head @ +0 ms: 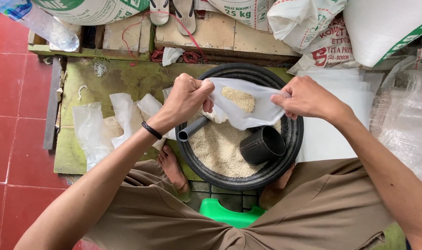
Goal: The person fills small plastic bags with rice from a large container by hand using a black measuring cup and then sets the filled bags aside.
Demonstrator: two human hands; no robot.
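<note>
Rice [238,98] sits in a small heap at the bottom of the thin white plastic bag [248,109] that I hold open over the black basin [294,134], my left hand [187,98] closed in a fist on one edge of its mouth and my right hand [304,98] pinching the other edge. The bag holds only a little so far; by my judgement the filling has barely started, and most of the grain lies loose in the basin below. The black scoop [261,145] rests on its side in that rice, its grey handle [192,129] pointing toward my left wrist, with neither hand on it. Flat empty bags [333,102] wait in a stack just right of the basin, and a few crumpled ones [104,122] lie on the green floor to the left. Large sacks [312,23] lean along the wall ahead. I sit with the basin between my bare feet [173,167].
</note>
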